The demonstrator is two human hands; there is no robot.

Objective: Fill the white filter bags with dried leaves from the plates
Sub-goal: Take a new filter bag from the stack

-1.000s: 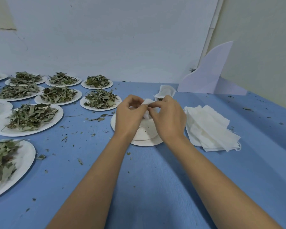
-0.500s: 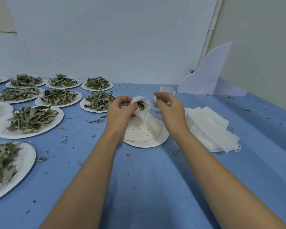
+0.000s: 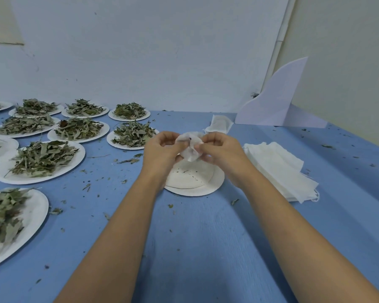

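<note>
I count ten plates of dried leaves, three of them cut off by the left edge of view. At least two empty plates lie stacked at centre. Filter bags:
- one held bag, pinched by the left hand and the right hand
- one loose bag behind it
- one pile of bags, number not countable

One white board.

Blue tabletop — a pale lilac curved board upright at its far right corner
</note>
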